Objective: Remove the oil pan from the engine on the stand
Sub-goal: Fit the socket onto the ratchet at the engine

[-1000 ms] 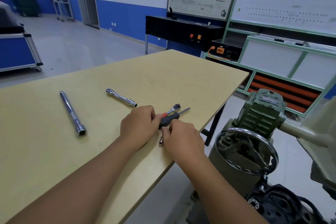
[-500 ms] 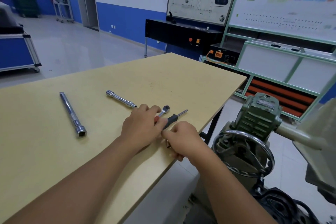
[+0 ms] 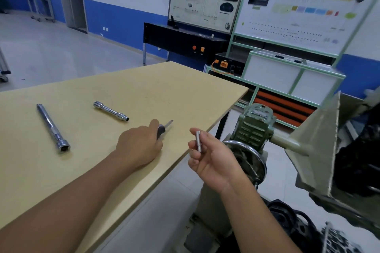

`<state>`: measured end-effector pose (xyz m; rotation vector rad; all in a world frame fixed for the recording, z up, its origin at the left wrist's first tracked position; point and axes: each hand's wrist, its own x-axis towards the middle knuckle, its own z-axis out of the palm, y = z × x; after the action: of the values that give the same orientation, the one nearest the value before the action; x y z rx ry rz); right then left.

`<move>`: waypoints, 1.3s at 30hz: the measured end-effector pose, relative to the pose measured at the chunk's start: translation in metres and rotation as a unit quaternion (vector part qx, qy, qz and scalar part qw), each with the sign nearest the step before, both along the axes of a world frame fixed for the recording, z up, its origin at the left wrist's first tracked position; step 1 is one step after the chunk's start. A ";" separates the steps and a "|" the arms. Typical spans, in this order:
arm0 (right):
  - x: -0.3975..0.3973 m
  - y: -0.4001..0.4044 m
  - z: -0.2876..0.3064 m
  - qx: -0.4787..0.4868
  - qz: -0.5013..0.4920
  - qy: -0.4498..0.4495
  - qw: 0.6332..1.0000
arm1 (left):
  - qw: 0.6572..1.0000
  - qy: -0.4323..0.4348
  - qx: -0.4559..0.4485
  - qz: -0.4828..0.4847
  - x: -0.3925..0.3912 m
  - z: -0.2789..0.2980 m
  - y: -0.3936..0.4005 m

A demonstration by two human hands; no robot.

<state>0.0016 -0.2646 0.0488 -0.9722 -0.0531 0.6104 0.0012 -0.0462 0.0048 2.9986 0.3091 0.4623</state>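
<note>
My left hand [image 3: 139, 146] rests on the wooden table [image 3: 144, 92] and grips the black handle of a driver tool [image 3: 163, 128] whose metal shaft points right and away. My right hand [image 3: 209, 156] is lifted off the table's right edge and pinches a small silver socket [image 3: 198, 141] upright between fingers and thumb. To the right stands the green engine stand gearbox [image 3: 255, 127] with its chrome handwheel [image 3: 255, 162]. The dark engine [image 3: 357, 156] sits at the far right, partly cut off by the frame.
Two chrome extension bars lie on the table: a long one [image 3: 52, 127] at the left and a shorter one [image 3: 111, 111] near the middle. Green training boards and shelving [image 3: 287, 47] stand behind. Dark engine parts [image 3: 298, 226] lie low at the right.
My right hand has lifted off the table to the right with the silver socket. My left hand stays on the driver handle. The small ratchet seen beside it earlier is out of sight.
</note>
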 end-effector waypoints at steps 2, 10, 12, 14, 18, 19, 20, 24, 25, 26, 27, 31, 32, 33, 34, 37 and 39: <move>-0.006 -0.012 0.003 0.032 -0.007 0.003 0.999 | 1.000 -0.011 -0.006 0.010 -0.002 0.001 -0.002; -0.026 -0.078 0.030 0.179 -0.184 -0.052 0.965 | 0.875 -0.127 -0.363 -0.295 -0.059 0.025 -0.101; -0.033 -0.111 0.043 0.212 -0.222 -0.088 0.948 | 0.837 -0.095 -0.398 -0.362 -0.077 0.024 -0.157; -0.045 -0.150 0.056 0.233 -0.249 -0.117 0.933 | 0.802 -0.075 -0.430 -0.407 -0.086 0.023 -0.211; -0.075 -0.230 0.075 0.190 -0.326 -0.159 0.912 | 0.774 -0.047 -0.418 -0.473 -0.094 0.031 -0.308; -0.083 -0.250 0.078 0.182 -0.349 -0.166 0.904 | 0.769 -0.030 -0.417 -0.483 -0.095 0.033 -0.332; -0.091 -0.269 0.081 0.179 -0.372 -0.173 0.894 | 0.762 -0.013 -0.419 -0.494 -0.097 0.035 -0.354; -0.118 -0.342 0.087 0.189 -0.441 -0.198 0.854 | 0.727 0.039 -0.423 -0.539 -0.105 0.042 -0.431; -0.123 -0.357 0.087 0.188 -0.450 -0.202 0.849 | 0.726 0.050 -0.416 -0.546 -0.107 0.043 -0.445; -0.127 -0.371 0.087 0.186 -0.456 -0.207 0.845 | 0.725 0.064 -0.407 -0.552 -0.108 0.045 -0.458; -0.130 -0.384 0.087 0.184 -0.460 -0.213 0.842 | 0.724 0.078 -0.398 -0.559 -0.109 0.046 -0.470; -0.128 -0.423 0.089 0.179 -0.470 -0.234 0.832 | 0.719 0.114 -0.378 -0.573 -0.105 0.056 -0.502; -0.125 -0.429 0.090 0.180 -0.469 -0.240 0.831 | 0.719 0.117 -0.373 -0.574 -0.102 0.060 -0.507; -0.121 -0.434 0.091 0.178 -0.468 -0.247 0.829 | 0.723 0.118 -0.368 -0.572 -0.098 0.064 -0.511; -0.116 -0.439 0.092 0.170 -0.469 -0.258 0.827 | 0.727 0.119 -0.363 -0.570 -0.093 0.066 -0.515; -0.100 -0.450 0.097 0.123 -0.483 -0.302 0.813 | 0.729 0.134 -0.352 -0.572 -0.076 0.072 -0.524; -0.088 -0.455 0.098 0.099 -0.480 -0.325 0.809 | 0.716 0.142 -0.362 -0.579 -0.060 0.070 -0.527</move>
<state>-0.0860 -0.7193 0.1469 -0.8296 -0.2136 -0.6758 -0.0591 -0.5736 0.0752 1.8866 -1.0688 -0.2323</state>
